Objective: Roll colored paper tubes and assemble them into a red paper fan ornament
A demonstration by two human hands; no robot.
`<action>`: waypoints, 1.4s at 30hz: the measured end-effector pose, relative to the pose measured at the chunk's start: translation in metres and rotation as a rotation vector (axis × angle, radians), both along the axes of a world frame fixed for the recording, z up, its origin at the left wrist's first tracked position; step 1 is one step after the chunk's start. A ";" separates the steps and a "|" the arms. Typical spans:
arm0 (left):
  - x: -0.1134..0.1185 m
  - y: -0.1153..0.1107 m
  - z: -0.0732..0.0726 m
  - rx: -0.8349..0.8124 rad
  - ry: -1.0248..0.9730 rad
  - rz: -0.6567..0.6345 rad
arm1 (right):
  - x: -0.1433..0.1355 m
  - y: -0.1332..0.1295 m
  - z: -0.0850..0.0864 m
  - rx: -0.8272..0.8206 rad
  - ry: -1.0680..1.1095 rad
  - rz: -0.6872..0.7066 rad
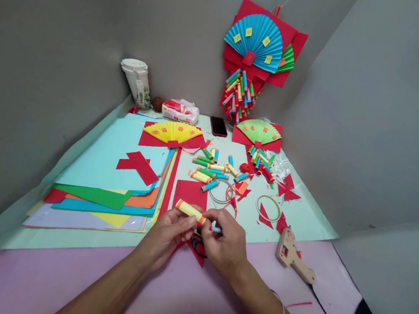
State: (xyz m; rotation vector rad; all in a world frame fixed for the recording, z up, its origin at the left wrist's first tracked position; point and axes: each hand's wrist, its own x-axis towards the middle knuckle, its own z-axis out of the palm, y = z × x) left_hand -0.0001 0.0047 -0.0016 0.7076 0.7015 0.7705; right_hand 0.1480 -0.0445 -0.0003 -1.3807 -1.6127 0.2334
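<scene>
Two hands of yours meet near the front of the table [74, 277], around one yellow paper roll [189, 210] with orange ends, held tilted so its left end sits higher. Your left hand [168, 227] has its fingers closed on the roll from below and in front, while your right hand [227, 239] has its fingers narrowed at the roll's right end; a light blue piece [217, 230] shows among them, its kind hard to tell. Just below your hands you have black scissors handles [198, 245], partly hidden, and beyond them a red paper rectangle [191, 192]. Farther back lie loose yellow, green and blue rolls [204, 173], near two metal rings [269, 208]. To your left is a stack of coloured paper [106, 167] with red strips on top; to your right, a beige glue gun [295, 256]. Behind, you face a yellow paper fan [175, 132], a light green paper fan [259, 131], and a hanging decoration with a blue paper fan [258, 36].
</scene>
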 end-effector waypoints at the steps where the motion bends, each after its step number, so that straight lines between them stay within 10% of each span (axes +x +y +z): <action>1: 0.000 0.000 -0.001 0.002 0.003 0.001 | 0.000 0.000 0.000 0.005 0.001 -0.002; 42: 0.000 -0.003 -0.004 -0.003 -0.020 0.005 | -0.002 0.002 -0.006 0.070 -0.114 0.000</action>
